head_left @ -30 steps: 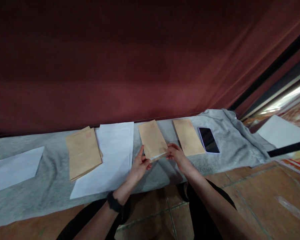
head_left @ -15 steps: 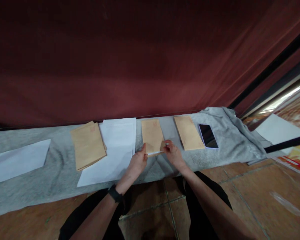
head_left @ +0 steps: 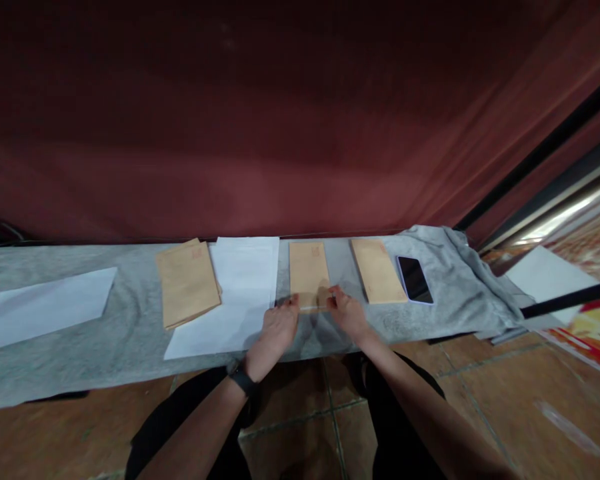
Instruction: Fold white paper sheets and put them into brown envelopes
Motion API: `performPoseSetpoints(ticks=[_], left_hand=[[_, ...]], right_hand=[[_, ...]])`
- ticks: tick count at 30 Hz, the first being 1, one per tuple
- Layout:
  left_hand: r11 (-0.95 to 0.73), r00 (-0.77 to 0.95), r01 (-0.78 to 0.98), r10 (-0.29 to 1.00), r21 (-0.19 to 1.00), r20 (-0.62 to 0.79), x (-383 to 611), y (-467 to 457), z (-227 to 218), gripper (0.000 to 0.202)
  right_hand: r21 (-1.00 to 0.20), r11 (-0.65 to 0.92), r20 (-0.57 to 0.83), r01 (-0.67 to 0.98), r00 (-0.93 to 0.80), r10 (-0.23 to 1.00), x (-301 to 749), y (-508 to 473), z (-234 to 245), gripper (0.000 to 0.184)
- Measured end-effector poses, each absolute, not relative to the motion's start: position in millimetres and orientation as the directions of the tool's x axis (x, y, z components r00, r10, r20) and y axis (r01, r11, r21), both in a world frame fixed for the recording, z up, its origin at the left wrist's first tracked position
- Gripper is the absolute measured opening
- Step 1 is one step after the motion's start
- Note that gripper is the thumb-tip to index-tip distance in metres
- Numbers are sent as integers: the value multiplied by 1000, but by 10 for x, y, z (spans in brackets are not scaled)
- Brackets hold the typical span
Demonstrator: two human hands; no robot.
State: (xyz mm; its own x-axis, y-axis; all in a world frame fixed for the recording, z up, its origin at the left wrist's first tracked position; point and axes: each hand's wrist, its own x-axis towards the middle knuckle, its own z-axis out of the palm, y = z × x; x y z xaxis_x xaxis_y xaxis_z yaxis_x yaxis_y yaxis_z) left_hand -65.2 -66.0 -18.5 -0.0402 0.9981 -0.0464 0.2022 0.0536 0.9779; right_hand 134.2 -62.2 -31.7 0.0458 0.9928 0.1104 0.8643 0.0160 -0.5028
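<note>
A brown paper envelope [head_left: 309, 270] lies in front of me with a thin white strip showing along its near edge. My left hand [head_left: 280, 323] is closed at its lower left corner, fingertips on the edge. At the lower right corner my right hand [head_left: 347, 311] pinches the envelope with curled fingers. To the right rests a second brown envelope or stack of them [head_left: 379, 272]. Left of my hands, a pile of brown envelopes [head_left: 187, 283] overlaps white paper sheets [head_left: 247, 267].
A phone [head_left: 415, 280] lies right of the envelopes on the grey cloth [head_left: 140, 343]. Another white sheet [head_left: 50, 307] is at far left. A dark red panel [head_left: 280, 133] rises behind. Tiled floor [head_left: 300, 440] shows below; a black bar [head_left: 570, 298] crosses at right.
The white strip at the envelope's near edge looks thinner. Both hands stay at its lower corners, the left one turned flatter. The view has shifted slightly.
</note>
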Motion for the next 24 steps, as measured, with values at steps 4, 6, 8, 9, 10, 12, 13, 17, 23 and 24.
performPoseSetpoints(ticks=[4,6,8,9,10,12,13,17,23,24], left_hand=[[-68,50,507,998,859,50,-650,-576,-85,6],[-212,135,626,977,751,164,-601,-468,-68,17],[-352,236,649,936,675,261,-511,-286,-95,28],[-394,265,626,919,673,292,-456,-167,-122,31],[-420,281,598,907,683,313,-397,-32,-155,33],[-435,274,555,901,709,338,-284,267,-227,35],[-440,281,539,898,718,339,-233,417,-260,37],[-456,368,613,887,646,277,-84,878,-346,46],[-556,548,806,830,203,99,-71,932,-472,57],[-574,566,801,819,171,99,-90,895,-500,57]], right_hand=[[-430,99,144,897,-41,989,1399,-464,-163,23],[-463,169,210,870,-78,975,1385,-374,-128,25],[-516,248,279,820,-113,954,1337,-319,-149,31],[-537,280,300,796,-130,945,1308,-309,-177,35],[-545,298,305,783,-146,941,1282,-307,-210,37],[-548,319,288,773,-183,940,1255,-316,-267,38],[-551,320,270,771,-198,942,1261,-318,-282,38],[-568,296,164,768,-246,955,1378,-289,-232,36],[-529,240,27,814,-267,963,1464,-202,-86,25],[-514,228,11,827,-259,966,1455,-183,-74,25]])
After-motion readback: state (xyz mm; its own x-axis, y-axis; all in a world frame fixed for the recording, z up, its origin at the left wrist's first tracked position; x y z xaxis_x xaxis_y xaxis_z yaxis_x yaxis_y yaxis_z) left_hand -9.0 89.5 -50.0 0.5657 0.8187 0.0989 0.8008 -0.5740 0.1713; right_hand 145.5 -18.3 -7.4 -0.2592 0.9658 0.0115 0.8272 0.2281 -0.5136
